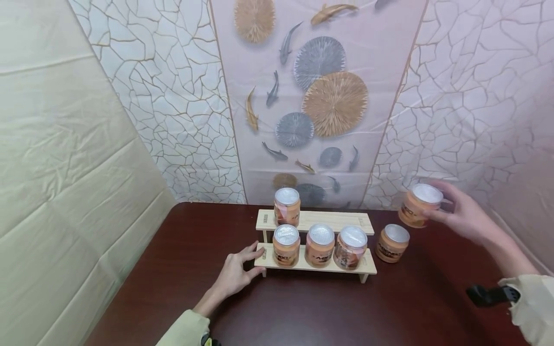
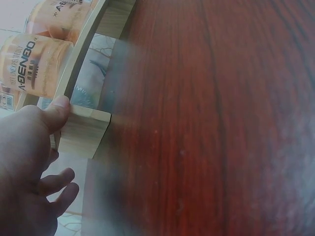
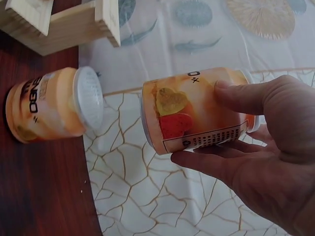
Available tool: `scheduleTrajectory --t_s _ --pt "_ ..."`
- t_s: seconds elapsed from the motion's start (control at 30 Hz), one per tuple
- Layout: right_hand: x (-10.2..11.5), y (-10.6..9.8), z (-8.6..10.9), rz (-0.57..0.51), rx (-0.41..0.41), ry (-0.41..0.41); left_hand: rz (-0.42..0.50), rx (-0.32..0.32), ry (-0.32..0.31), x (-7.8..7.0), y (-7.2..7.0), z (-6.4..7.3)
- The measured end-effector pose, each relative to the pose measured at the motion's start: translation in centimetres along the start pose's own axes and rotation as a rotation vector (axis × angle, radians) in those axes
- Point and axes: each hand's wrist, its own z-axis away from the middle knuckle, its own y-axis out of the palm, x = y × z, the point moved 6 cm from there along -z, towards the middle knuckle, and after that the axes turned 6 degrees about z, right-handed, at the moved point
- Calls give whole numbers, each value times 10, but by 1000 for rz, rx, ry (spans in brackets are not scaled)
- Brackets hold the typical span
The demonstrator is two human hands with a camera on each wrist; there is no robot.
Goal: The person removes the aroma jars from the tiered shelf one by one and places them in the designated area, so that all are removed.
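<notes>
My right hand holds an orange-labelled can with a silvery lid, off the table at the right. In the right wrist view, thumb and fingers wrap around this can. A second can stands on the table below it, beside a two-step wooden rack. My left hand grips the left end of the rack's lower step, thumb at the front edge. On that step stand three cans, left, middle and right. One can stands on the upper step's left part.
The dark reddish wooden table carries the rack near its back edge. Behind hangs a patterned cloth with fish and leaf prints. A pale cloth borders the left side. A black strap sits at the right sleeve.
</notes>
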Motion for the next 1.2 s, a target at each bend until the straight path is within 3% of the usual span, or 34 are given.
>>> scheduleTrajectory --t_s 0.33,0.57,0.83,1.0,1.2 --pt "-24 8 14 31 -2 46 -20 1 -39 3 -3 3" --pt "-48 9 28 19 -36 41 -11 28 -28 3 0 0" --pt "-54 33 30 -36 -15 55 1 -18 -35 4 -7 6" --pt "-60 30 39 -19 -33 86 1 6 -22 3 -1 0" --pt "-72 39 47 -8 -5 149 -2 2 -39 4 1 2"
